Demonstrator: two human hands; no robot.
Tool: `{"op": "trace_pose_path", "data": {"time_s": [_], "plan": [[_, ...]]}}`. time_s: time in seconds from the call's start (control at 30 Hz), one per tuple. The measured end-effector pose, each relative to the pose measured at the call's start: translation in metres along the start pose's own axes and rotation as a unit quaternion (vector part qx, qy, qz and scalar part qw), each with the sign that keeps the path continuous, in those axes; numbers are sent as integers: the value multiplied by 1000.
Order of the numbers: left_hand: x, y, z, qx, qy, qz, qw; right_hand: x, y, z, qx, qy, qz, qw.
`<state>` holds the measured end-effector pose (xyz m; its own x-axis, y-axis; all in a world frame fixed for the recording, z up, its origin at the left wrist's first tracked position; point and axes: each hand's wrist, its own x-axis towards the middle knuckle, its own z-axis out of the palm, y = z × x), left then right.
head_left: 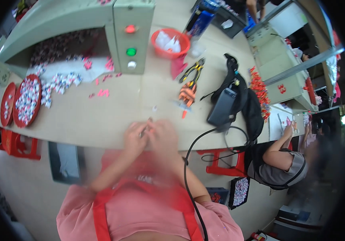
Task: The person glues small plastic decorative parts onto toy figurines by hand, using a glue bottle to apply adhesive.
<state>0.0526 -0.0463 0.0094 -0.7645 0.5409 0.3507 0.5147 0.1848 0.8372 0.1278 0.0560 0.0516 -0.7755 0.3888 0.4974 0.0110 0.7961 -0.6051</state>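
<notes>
My left hand [134,137] and my right hand [163,134] meet at the front edge of the table [132,100]. Both are closed, fingertips together around something small and dark [142,132] that I cannot make out. Motion smears the right hand more than the left. A tiny whitish piece [154,108] lies on the table just beyond them. Farther off, to the right of my hands, lie pliers [192,72] with black and yellow handles, beside an orange and black object [187,94].
A pale green machine [128,48] with coloured buttons stands at the back left. Small white and pink pieces spill from its opening. Red trays [28,100] hold more. A red basket [171,42], a power bank [222,106], a black bag [254,116] and a cable lie around; another person [279,160] sits right.
</notes>
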Motion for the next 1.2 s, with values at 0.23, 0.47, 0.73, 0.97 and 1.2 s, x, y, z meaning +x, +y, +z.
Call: {"op": "trace_pose_path", "data": {"time_s": [0.23,0.47,0.73,0.97,1.2], "plan": [[0,8,0,-4,28,11,1000,12,-13,5,-14,-7,-9,1000],[2,14,0,22,45,13,999,19,-16,13,-45,-21,49,998],[4,-2,5,16,54,10,998,34,-6,7,-7,-30,107,994],[5,5,5,-6,42,11,999,28,16,-6,272,-97,339,895],[0,5,0,-12,28,-17,999,1,27,-37,279,-62,341,896]]}}
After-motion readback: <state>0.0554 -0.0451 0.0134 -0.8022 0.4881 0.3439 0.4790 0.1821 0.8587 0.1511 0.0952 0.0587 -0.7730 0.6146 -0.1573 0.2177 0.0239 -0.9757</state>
